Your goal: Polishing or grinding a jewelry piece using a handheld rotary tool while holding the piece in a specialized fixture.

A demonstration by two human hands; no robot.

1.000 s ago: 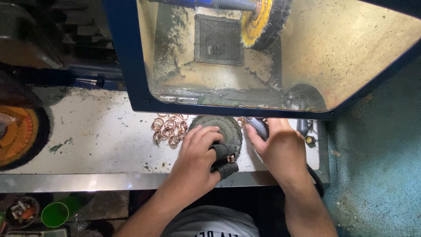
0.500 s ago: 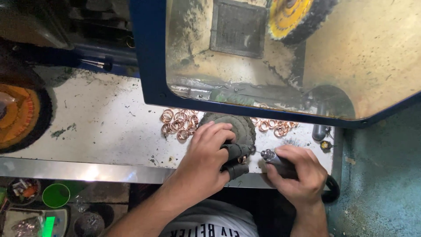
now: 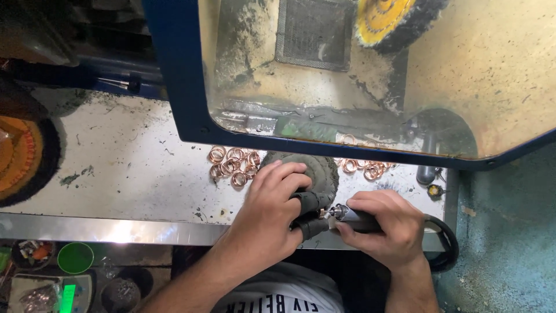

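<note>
A pale, scuffed metal workbench top fills the middle, smeared with dark grime and edged at the front by a bright steel lip. Above it stands a blue-framed transparent dust hood, its panel clouded with yellowish residue. Inside hang 1 yellow-centred buffing wheel with a black fringe and a dark square mesh vent. At the far left sits an orange buffing wheel with a dark rim. A teal, worn surface lies to the right. Below the bench, a green round cup sits among small cluttered containers.
</note>
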